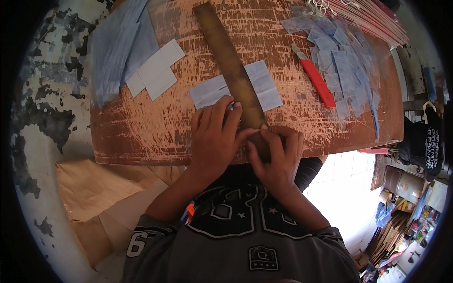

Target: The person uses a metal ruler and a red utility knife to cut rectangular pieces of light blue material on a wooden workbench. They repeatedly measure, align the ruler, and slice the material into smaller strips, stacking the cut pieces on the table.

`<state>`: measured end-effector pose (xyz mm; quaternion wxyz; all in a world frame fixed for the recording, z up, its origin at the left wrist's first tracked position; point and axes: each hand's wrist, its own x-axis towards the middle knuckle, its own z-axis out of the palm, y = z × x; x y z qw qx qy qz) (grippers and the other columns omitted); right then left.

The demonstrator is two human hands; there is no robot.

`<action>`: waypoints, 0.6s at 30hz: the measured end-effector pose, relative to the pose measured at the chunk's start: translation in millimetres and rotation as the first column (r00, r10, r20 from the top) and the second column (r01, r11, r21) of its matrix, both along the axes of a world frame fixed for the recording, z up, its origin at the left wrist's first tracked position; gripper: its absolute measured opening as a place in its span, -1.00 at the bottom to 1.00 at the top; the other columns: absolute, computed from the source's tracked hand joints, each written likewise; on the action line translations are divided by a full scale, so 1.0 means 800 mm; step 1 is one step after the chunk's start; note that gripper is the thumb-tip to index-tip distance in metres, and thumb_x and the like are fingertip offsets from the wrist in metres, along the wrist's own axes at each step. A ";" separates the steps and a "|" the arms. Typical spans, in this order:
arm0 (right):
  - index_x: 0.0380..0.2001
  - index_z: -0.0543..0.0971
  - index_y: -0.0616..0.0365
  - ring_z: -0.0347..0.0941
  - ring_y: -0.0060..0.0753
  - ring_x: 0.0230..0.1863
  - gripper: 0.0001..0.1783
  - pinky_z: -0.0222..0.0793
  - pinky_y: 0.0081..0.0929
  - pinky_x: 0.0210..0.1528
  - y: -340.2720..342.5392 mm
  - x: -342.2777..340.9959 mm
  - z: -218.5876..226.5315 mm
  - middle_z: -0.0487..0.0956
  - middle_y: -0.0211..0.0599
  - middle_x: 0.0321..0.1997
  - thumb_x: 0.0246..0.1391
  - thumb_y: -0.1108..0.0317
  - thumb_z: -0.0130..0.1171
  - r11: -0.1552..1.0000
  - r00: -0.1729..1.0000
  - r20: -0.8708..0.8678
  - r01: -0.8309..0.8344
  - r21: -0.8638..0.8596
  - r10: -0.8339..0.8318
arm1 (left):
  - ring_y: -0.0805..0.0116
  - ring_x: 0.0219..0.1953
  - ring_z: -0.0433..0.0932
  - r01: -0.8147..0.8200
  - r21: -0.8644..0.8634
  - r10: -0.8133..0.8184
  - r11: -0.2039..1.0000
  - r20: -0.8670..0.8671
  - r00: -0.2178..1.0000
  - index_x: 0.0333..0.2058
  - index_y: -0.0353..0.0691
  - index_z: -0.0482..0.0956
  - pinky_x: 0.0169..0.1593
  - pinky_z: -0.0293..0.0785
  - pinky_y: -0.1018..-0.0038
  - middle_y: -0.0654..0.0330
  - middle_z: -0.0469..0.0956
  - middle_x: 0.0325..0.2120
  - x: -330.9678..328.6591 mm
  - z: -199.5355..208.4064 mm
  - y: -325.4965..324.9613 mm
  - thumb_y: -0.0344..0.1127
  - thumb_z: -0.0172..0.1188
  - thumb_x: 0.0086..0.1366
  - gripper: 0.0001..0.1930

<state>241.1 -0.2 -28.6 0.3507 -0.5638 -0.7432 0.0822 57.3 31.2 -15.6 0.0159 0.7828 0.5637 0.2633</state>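
Observation:
A long, worn brown ruler-like strip (231, 61) lies slantwise across a pale blue-white plastic sheet (264, 85) on the table. My right hand (281, 153) pinches the strip's near end between thumb and fingers, close to the table edge. Just left of the strip, my left hand (214, 129) has its fingers bent over the sheet's near edge, with the thumb reaching to the strip. A small dark, shiny bit shows by its fingertips, too hidden to name. To the right rests a red-handled utility knife (316, 78), its blade pointing away from me.
The scratched brown table (160, 127) carries a stack of bluish plastic sheets (115, 61) and a white cut-out template (155, 70) at left. Loose clear plastic pieces (344, 66) spread at right, below a bundle of red sticks (368, 19). A peeling wall (52, 94) stands left.

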 end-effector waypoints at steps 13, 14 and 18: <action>0.11 0.73 0.05 0.45 -0.09 0.01 -0.47 0.37 -0.10 0.07 -0.002 0.000 -0.004 0.55 -0.24 0.07 0.04 0.23 0.60 1.000 1.000 -0.021 0.014 -0.004 -0.015 | 0.00 0.15 0.52 0.004 0.005 -0.004 1.000 -0.012 1.000 0.14 -0.28 0.61 0.31 0.34 0.05 0.07 0.51 0.19 0.003 0.000 0.002 0.02 0.44 0.34 -0.43; 0.11 0.73 0.06 0.45 -0.09 0.00 -0.47 0.36 -0.10 0.07 -0.002 0.000 -0.005 0.55 -0.24 0.07 0.05 0.22 0.59 1.000 1.000 -0.025 0.012 0.000 -0.012 | 0.01 0.13 0.52 0.005 0.009 -0.005 1.000 -0.012 1.000 0.13 -0.27 0.61 0.32 0.34 0.04 0.08 0.51 0.18 0.003 0.000 0.002 0.04 0.43 0.34 -0.43; 0.11 0.72 0.08 0.46 -0.08 0.01 -0.48 0.35 -0.08 0.05 -0.002 0.001 -0.006 0.55 -0.21 0.06 0.07 0.21 0.58 1.000 0.999 -0.032 -0.001 0.011 0.001 | 0.00 0.14 0.51 0.015 0.023 -0.015 1.000 -0.006 1.000 0.12 -0.27 0.60 0.33 0.34 0.03 0.08 0.50 0.18 0.002 -0.002 0.003 0.02 0.44 0.33 -0.44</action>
